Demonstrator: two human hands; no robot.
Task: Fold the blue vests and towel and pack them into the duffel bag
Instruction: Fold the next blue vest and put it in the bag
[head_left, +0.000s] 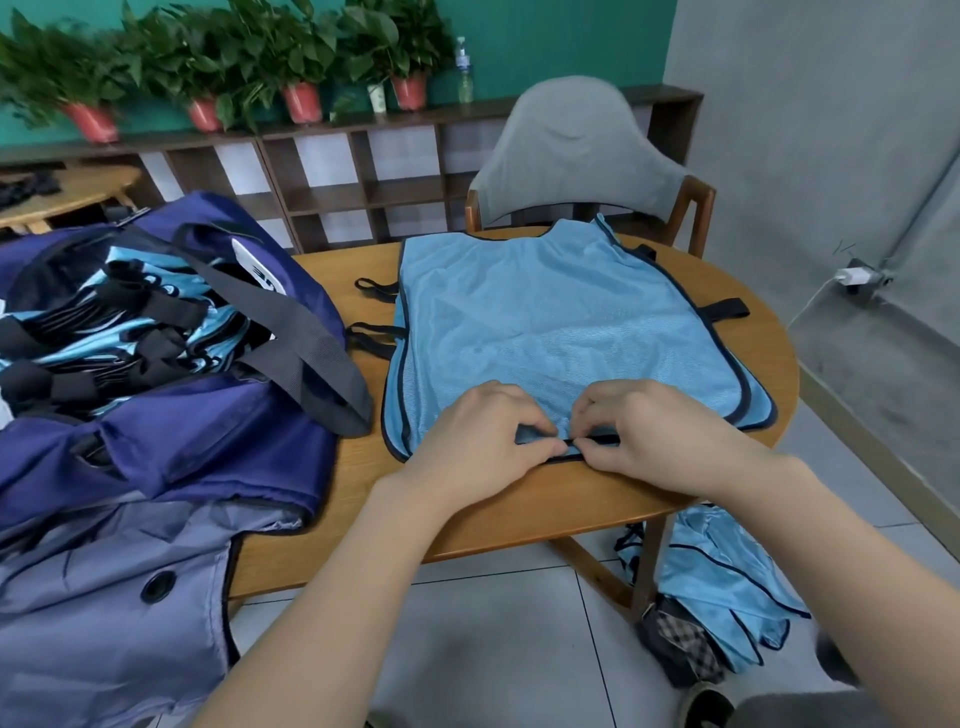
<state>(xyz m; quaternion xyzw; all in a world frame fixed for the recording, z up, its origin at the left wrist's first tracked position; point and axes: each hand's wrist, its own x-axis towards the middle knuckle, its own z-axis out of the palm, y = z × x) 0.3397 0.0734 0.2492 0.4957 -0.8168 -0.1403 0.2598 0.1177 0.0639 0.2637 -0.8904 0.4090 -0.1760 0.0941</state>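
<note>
Since blue vest (561, 322) lies flat on bench (332, 499), both hands, left hand (483, 441) and right hand (649, 436), pinching its near hem with fingers. Mesh looks light, floppy, kinda slippery; grab black-trimmed edge. Duffel bag (171, 415) sits left.

On the wooden table (332, 499), the open duffel bag (171, 405) fills the left half of the frame, and its dark strap (306, 343) hangs over the edge toward the middle. Between this bag and the blue vest (550, 332) spread at the centre, there is a bare strip of table where a hand could pass, but two black loops (375, 312) of the vest lie across its upper part. Behind the vest, the grey chair (576, 150) blocks the far side, and a narrow bare strip of table stays along the right rim.
</note>
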